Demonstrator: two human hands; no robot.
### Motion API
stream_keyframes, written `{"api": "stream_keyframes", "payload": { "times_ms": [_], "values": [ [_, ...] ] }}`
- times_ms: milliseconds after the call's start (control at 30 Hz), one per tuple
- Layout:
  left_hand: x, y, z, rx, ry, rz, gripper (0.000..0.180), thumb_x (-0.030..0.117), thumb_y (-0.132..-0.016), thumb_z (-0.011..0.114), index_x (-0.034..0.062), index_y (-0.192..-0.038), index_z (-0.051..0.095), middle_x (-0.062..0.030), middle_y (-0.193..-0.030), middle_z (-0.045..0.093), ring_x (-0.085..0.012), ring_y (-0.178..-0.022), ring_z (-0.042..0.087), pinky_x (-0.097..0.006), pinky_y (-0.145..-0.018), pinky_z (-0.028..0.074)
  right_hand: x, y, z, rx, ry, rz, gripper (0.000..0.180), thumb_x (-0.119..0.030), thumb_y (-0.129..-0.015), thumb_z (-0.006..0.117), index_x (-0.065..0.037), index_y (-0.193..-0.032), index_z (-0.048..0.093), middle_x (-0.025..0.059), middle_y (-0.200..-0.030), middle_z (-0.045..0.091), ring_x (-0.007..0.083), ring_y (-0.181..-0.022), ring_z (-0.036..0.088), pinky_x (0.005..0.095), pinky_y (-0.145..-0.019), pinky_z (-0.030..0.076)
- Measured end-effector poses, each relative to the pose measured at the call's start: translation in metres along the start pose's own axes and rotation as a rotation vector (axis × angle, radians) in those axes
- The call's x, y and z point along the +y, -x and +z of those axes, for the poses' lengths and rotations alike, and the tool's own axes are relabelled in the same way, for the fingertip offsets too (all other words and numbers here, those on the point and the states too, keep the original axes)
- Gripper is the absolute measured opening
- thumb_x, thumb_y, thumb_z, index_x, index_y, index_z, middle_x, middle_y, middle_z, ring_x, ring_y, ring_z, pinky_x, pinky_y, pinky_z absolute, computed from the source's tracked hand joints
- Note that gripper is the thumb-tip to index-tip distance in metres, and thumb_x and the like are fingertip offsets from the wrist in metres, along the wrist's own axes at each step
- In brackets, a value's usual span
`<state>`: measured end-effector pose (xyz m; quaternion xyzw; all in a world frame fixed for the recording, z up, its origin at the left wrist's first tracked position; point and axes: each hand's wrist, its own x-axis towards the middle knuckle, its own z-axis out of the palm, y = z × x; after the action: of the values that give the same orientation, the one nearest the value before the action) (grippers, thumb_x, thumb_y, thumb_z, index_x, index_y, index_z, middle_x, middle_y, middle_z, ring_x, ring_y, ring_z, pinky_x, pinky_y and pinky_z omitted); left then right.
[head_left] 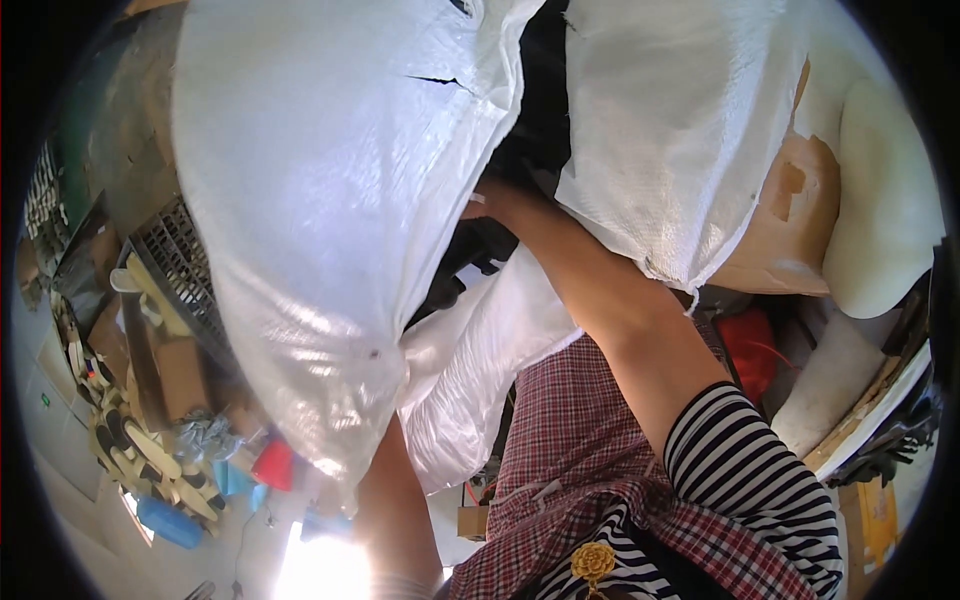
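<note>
A large white woven sack (300,180) fills the upper left, with a small tear near its top. Its mouth gapes toward the middle, and dark black pieces (465,260) show inside; their kind I cannot make out. My right hand (488,205) reaches into this opening beside the black pieces, its fingers hidden in shadow and behind the sack's edge. From the lower edge my left forearm (395,510) goes up behind the sack, which covers my left hand. A white plastic flap (480,360) hangs between my two arms.
Another white sack (670,120) stands at the upper right, beside a torn brown cardboard piece (795,215) and a pale rounded bundle (885,200). A grey crate (180,255), several shoe-sole-like pieces (150,450) and a blue roll (168,522) lie at the left. Something red (752,355) is at the right.
</note>
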<state>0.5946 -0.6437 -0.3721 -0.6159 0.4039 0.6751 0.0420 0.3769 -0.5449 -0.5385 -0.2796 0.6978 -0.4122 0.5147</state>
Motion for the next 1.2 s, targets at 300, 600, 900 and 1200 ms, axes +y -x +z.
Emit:
{"api": "stream_keyframes", "payload": {
  "times_ms": [300, 600, 900, 1200],
  "values": [
    [0.003, -0.037, 0.109, 0.325, 0.001, -0.025, 0.064, 0.056, -0.083, 0.056, 0.0243, -0.136, 0.04, 0.0017, -0.139, 0.036, -0.0231, -0.111, 0.045, -0.037, -0.092, 0.036, -0.048, -0.014, -0.032, -0.259, -0.244, 0.09, 0.076, -0.04, -0.059, 0.076, 0.0, -0.12, 0.055, 0.0189, -0.118, 0.058, 0.0308, -0.111, 0.055, 0.0347, -0.094, 0.042],
    [-0.021, -0.087, -0.033, 0.362, 0.269, 0.032, 0.056, 0.043, -0.084, 0.06, 0.0193, -0.132, 0.043, -0.0011, -0.129, 0.044, -0.0221, -0.11, 0.048, -0.037, -0.089, 0.04, -0.067, -0.015, 0.063, -0.194, -0.3, -0.101, 0.085, -0.038, -0.059, 0.072, 0.002, -0.128, 0.045, 0.0215, -0.116, 0.058, 0.0304, -0.111, 0.054, 0.0346, -0.096, 0.042],
    [-0.02, -0.132, 0.028, 0.214, 0.365, 0.094, 0.047, 0.031, -0.085, 0.061, 0.0153, -0.127, 0.047, -0.0031, -0.121, 0.05, -0.0196, -0.106, 0.051, -0.035, -0.085, 0.044, -0.032, -0.059, 0.03, -0.249, -0.203, -0.067, 0.072, -0.033, -0.062, 0.069, -0.005, -0.126, 0.051, 0.019, -0.124, 0.054, 0.0301, -0.116, 0.05, 0.0342, -0.097, 0.04],
    [0.058, 0.019, 0.081, 0.556, 0.165, 0.191, 0.036, 0.02, -0.086, 0.059, 0.0108, -0.12, 0.053, -0.0041, -0.11, 0.056, -0.0176, -0.097, 0.056, -0.032, -0.08, 0.048, -0.169, 0.07, -0.016, -0.152, -0.201, 0.016, 0.05, -0.017, -0.073, 0.06, -0.003, -0.121, 0.049, 0.0229, -0.113, 0.057, 0.0373, -0.106, 0.054, 0.0397, -0.091, 0.044]
  ]
}}
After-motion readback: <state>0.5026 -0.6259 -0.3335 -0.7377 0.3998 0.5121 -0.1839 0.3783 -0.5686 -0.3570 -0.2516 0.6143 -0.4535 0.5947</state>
